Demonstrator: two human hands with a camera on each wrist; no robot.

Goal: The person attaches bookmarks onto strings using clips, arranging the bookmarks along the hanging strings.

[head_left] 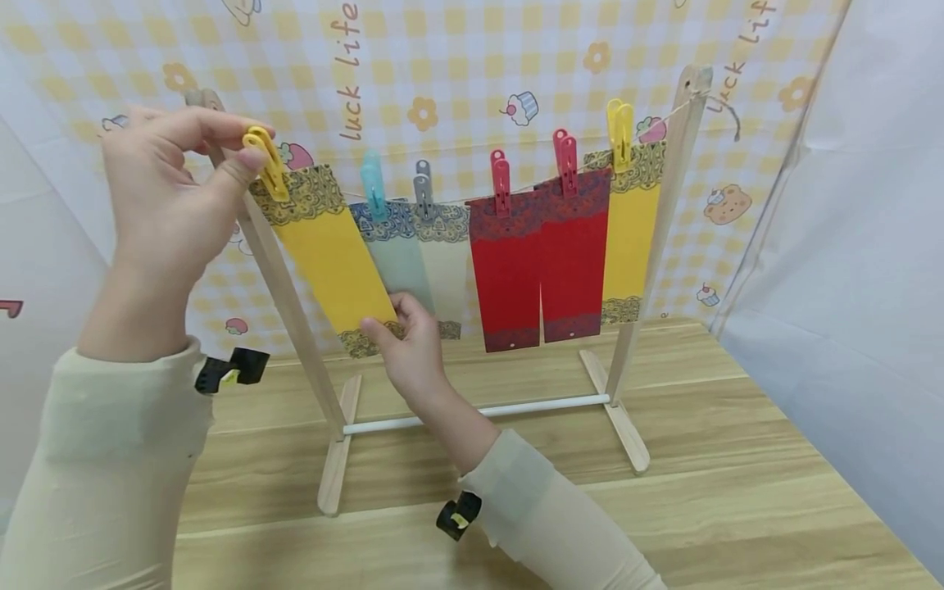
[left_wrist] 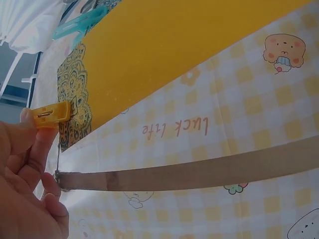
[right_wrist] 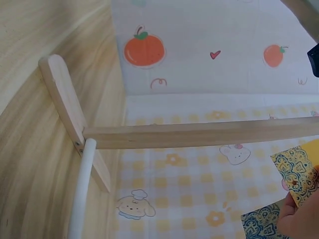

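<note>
My left hand (head_left: 173, 184) pinches a yellow clothespin (head_left: 267, 162) between thumb and fingers. That clothespin sits at the top edge of a yellow paper strip (head_left: 335, 262) with patterned ends, at the left of a thin string. In the left wrist view the clothespin (left_wrist: 52, 114) overlaps the strip's patterned border. Lower down, my right hand (head_left: 416, 352) holds the bottom end of the same strip between thumb and fingers. Only part of the right hand (right_wrist: 301, 219) shows in the right wrist view, beside the strip's patterned end (right_wrist: 294, 172).
A wooden frame (head_left: 283, 287) with a white crossbar (head_left: 546, 406) stands on the wooden table (head_left: 723, 508). Along its string hang a pale green strip (head_left: 406, 266), a cream strip (head_left: 445, 279), two red strips (head_left: 509, 274) and another yellow strip (head_left: 630, 238), each under a clothespin.
</note>
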